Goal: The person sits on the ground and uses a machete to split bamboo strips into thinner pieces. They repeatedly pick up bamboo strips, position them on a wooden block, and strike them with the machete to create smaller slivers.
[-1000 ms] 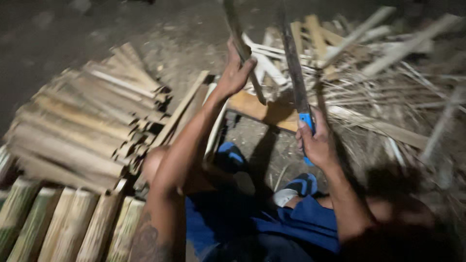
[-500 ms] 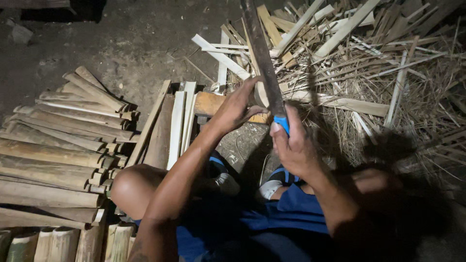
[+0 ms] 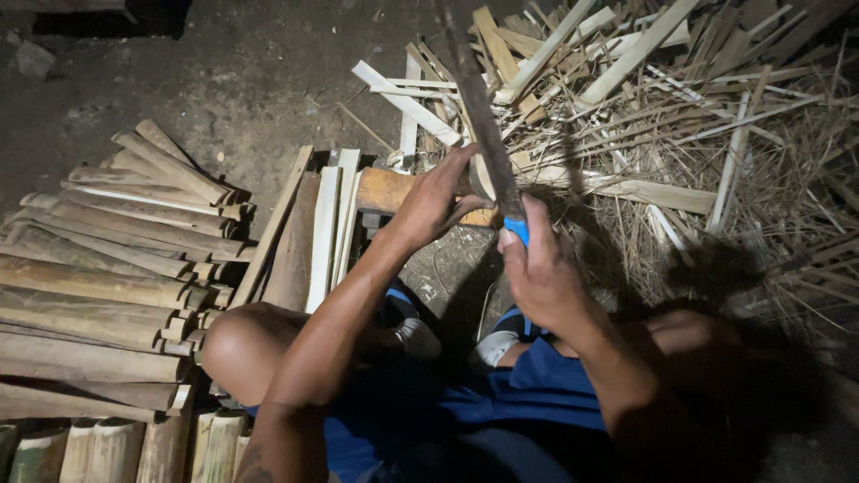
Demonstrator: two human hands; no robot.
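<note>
Since the earlier frame the blade [image 3: 479, 107] has tilted further left. The right hand [image 3: 541, 273] is clamped on its blue handle [image 3: 516, 229]. The left hand [image 3: 438, 199], fingers curled, steadies a bamboo piece [image 3: 480, 176] upright on the block [image 3: 386, 190], just left of the blade.

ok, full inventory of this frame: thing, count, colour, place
split bamboo pieces: a stack, too many to count, tan-brown, on the ground at left
flat slats: several, pale, lying beside the stack near the left forearm
wooden block: one, orange-brown, under the left hand
long blade: one, dark, blue handle, rising from the right hand
offcuts and shavings: a heap, pale straw, upper right
dirt ground: dark, upper left
shorts: blue, on the seated person
left hand: on a bamboo piece at the block
right hand: fingers closed on the blade's blue handle
</note>
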